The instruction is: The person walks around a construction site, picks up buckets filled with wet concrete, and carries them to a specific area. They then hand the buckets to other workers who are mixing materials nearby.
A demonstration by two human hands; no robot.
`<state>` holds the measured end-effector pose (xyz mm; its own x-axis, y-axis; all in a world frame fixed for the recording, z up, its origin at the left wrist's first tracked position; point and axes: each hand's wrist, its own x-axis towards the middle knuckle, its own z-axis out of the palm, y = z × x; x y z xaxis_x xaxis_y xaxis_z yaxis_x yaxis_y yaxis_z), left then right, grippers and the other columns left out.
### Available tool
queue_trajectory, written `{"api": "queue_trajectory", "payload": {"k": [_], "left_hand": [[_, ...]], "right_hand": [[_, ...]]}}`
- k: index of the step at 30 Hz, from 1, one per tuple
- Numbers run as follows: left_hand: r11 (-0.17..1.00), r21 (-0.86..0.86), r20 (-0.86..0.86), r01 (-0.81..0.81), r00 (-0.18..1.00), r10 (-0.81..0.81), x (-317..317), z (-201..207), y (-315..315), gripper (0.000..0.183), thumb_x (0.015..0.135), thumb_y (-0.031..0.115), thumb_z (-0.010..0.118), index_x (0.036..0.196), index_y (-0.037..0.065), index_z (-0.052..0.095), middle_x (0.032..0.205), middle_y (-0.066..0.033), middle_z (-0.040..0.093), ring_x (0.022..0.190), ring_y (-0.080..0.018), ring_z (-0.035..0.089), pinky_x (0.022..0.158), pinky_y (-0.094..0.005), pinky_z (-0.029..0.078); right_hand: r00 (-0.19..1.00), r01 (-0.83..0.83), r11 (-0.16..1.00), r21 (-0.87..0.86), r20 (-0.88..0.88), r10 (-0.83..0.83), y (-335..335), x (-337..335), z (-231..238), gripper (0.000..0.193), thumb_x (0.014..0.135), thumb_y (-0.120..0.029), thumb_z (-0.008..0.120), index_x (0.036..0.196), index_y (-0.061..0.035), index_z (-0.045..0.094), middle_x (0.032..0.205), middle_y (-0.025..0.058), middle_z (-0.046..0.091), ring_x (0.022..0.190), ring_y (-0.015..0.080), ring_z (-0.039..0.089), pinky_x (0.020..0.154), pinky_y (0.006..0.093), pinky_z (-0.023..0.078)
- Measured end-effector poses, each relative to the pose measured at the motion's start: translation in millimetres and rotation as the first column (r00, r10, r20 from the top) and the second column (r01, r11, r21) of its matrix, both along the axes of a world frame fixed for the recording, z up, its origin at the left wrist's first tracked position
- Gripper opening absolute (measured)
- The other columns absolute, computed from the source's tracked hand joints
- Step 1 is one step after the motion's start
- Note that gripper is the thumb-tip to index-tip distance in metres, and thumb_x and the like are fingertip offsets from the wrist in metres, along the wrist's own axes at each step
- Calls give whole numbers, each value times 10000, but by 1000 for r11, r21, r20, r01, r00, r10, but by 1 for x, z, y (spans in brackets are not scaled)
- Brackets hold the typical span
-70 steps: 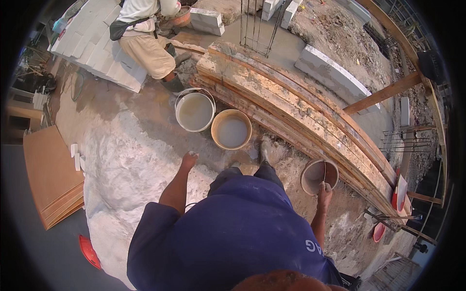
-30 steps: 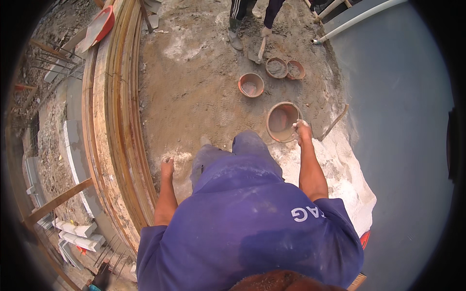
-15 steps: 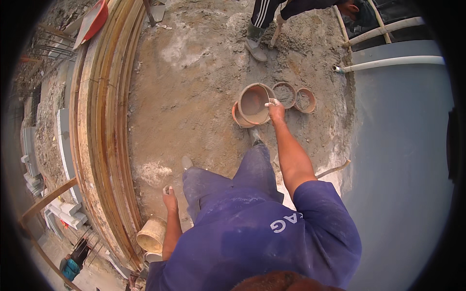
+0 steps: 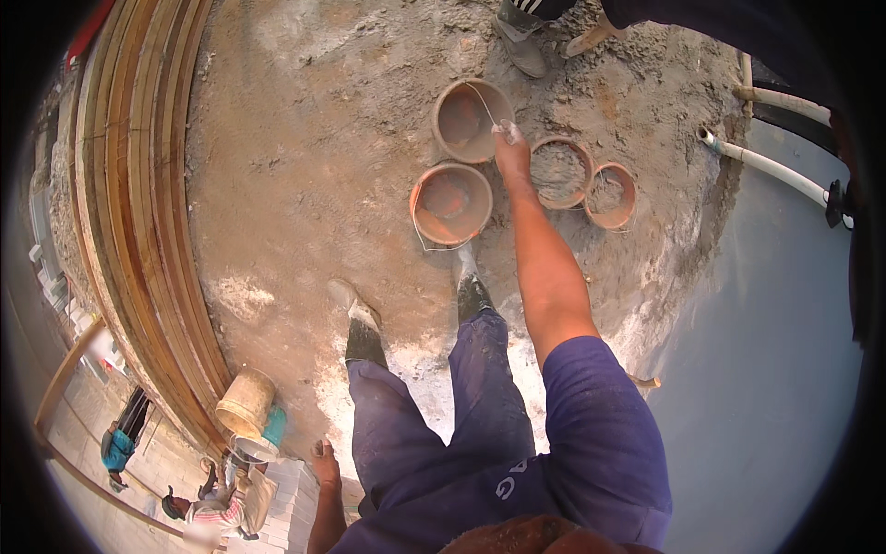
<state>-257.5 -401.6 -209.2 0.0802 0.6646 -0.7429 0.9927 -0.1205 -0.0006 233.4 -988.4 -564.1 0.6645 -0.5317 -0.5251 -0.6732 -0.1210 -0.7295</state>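
Straight ahead, my right hand (image 4: 511,148) is closed round the thin wire handle of an orange-brown bucket (image 4: 450,120) crusted with grey cement. Below it on the ground, nearer my boots, stands a second such bucket (image 4: 466,205) with only residue showing inside and its handle hanging toward me. To the right of my wrist are two more: one bucket (image 4: 559,201) filled with grey mortar and a smaller-looking one (image 4: 616,218) also holding mortar. My left hand (image 4: 325,462) hangs beside my left leg, fingers curled in, with nothing seen in it.
A co-worker's boot (image 4: 524,51) and a wooden tool handle (image 4: 591,39) are at the far edge. Long timber planks (image 4: 138,185) line the left, with a cream bucket (image 4: 245,403) by their near end. A grey wall (image 4: 766,369) and white pipe (image 4: 766,161) flank the right.
The held bucket has moved forward, away from me, uncovering the second bucket that was partly behind it. My view has shifted, and my right arm reaches further out.
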Motion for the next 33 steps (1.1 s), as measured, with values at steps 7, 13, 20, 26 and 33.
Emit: {"api": "queue_trajectory", "payload": {"k": [7, 13, 20, 26, 33], "left_hand": [[996, -17, -42, 93, 995, -94, 14, -47, -4, 523, 958, 302, 553, 1345, -28, 434, 1306, -158, 532, 1196, -235, 523, 883, -352, 472], [988, -43, -72, 147, 986, -150, -9, -49, -4, 435, 946, 199, 577, 1256, -90, 477, 1303, -230, 530, 1238, -286, 497, 1057, -358, 371], [998, -27, 48, 49, 998, -47, 4, -20, -7, 387, 935, 232, 601, 1195, -48, 540, 1158, -152, 622, 1078, -223, 576, 963, -331, 430], [986, 147, -18, 84, 996, -82, -69, 44, 51, 364, 909, 272, 611, 1111, -30, 593, 1032, -175, 666, 996, -244, 624, 880, -334, 473], [978, 178, -86, -110, 988, 127, -259, 85, 119, 485, 838, 399, 651, 1086, -16, 629, 1091, -227, 654, 1065, -352, 610, 931, -401, 469]], "right_hand": [[776, 147, 882, -449, -501, -384, -202, -156, -73, 833, 836, -378, 651, 1352, 182, 314, 1367, 314, 417, 1237, 392, 466, 1034, 455, 388], [814, 558, 829, -34, -173, -555, -204, -166, -76, 460, 901, -330, 595, 1110, 79, 579, 984, 165, 618, 864, 280, 606, 783, 406, 481], [721, 693, 690, 212, -185, -667, -106, -180, -11, 243, 963, -232, 545, 1124, -49, 551, 880, 23, 529, 648, 143, 469, 651, 328, 432], [800, 590, 773, 232, -302, -519, -86, -239, 103, 406, 970, -425, 496, 1167, -72, 522, 1106, 74, 528, 955, 229, 524, 860, 405, 423], [873, 312, 918, 244, -455, -176, -17, -314, 235, 632, 977, -453, 403, 1422, -9, 339, 1275, 133, 491, 966, 248, 542, 809, 398, 460]]}}
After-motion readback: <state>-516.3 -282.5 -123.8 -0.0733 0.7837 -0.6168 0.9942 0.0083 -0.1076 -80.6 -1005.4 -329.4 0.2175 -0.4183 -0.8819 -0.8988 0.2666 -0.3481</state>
